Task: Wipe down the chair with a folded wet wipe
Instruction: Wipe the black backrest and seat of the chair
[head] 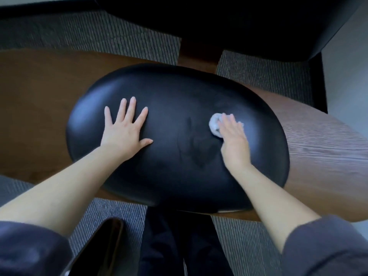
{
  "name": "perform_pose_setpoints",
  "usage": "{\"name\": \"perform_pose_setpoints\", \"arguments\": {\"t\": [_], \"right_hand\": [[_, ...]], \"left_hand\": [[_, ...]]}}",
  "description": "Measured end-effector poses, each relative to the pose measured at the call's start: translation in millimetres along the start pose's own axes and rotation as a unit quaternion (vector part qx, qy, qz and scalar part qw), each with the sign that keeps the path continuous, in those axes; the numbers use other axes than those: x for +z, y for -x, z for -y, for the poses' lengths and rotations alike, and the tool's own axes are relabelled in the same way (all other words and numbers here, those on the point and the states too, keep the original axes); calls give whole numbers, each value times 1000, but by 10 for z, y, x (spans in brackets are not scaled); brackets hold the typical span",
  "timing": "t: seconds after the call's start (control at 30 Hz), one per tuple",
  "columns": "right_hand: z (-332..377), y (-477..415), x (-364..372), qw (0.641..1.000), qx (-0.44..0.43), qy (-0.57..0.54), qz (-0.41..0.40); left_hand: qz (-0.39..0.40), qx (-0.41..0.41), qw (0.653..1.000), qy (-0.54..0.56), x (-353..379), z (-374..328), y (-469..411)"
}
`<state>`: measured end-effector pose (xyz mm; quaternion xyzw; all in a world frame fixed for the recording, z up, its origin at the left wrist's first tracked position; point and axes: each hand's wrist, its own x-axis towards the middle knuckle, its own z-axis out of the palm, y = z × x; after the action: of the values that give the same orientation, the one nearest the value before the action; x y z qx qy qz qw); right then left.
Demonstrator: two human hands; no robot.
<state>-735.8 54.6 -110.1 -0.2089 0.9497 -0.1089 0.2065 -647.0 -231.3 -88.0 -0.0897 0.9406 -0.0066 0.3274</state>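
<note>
Looking down at the chair (179, 108), we see a dark glossy curved thing (99, 246) poking in at the bottom left over the ribbed grey carpet (99, 40); we can't tell what it is. Next to it, dark trouser legs (175, 246) stand right against the near edge of the seat. Up top, a big black piece of furniture (239, 22) looms just past the far edge.

The left hand (123, 132) lies flat on the left half of the black cushion (179, 176), all 5 fingers spread wide, palm down, holding nothing. The right hand (233, 136) is on the right half, fingers close together and laid nearly flat on top of the wet wipe (214, 124), pressing it into the cushion. The wipe is bunched up, white bits sticking out past the fingertips and on both sides. It's a bit blurry there.

Between the 2 hands is a bare stretch of cushion with faint streaks. The cushion rounds off on every side, and brown wood (318, 156) runs out wide to the left and right of it. Grey sleeves (326, 246) are pushed up both forearms.
</note>
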Motion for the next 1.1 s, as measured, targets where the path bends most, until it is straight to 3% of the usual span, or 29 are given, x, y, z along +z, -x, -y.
{"name": "perform_pose_setpoints", "arguments": {"t": [0.07, 0.1, 0.17, 0.2, 0.33, 0.43, 0.47, 0.6, 0.7, 0.77, 0.9, 1.0, 1.1], "right_hand": [[571, 45, 224, 996, -53, -53, 42], [810, 192, 303, 987, -136, -46, 71], [851, 496, 379, 949, -292, -25, 118], [669, 550, 338, 939, -308, -50, 144], [-132, 532, 61, 978, -191, 16, 88], [202, 577, 137, 996, -78, 8, 33], [442, 603, 254, 996, -82, 0, 31], [1268, 652, 682, 968, -234, -60, 65], [1051, 750, 554, 953, -291, -13, 85], [536, 863, 329, 964, -254, 1, 82], [-486, 934, -179, 992, -76, 87, 46], [-217, 798, -120, 998, -10, 65, 23], [582, 570, 321, 994, -96, 17, 38]], "left_hand": [[-2, -8, 1000, -8, 9, 95, 53], [-3, -11, 1000, -8, 14, 127, 80], [-4, -4, 1000, -16, 31, 176, 136], [-5, 4, 1000, -21, 50, 203, 169], [-28, 35, 998, -32, 177, 366, 330], [-59, 39, 997, -21, 284, 406, 454], [-67, 35, 997, -14, 317, 398, 486], [-82, 24, 996, -7, 421, 347, 565], [-81, 22, 996, -14, 411, 347, 591], [-76, 15, 997, -20, 397, 347, 584], [-78, 17, 997, -6, 395, 334, 571], [-88, 27, 996, 6, 413, 347, 563], [-101, 40, 994, -1, 437, 373, 554]]}}
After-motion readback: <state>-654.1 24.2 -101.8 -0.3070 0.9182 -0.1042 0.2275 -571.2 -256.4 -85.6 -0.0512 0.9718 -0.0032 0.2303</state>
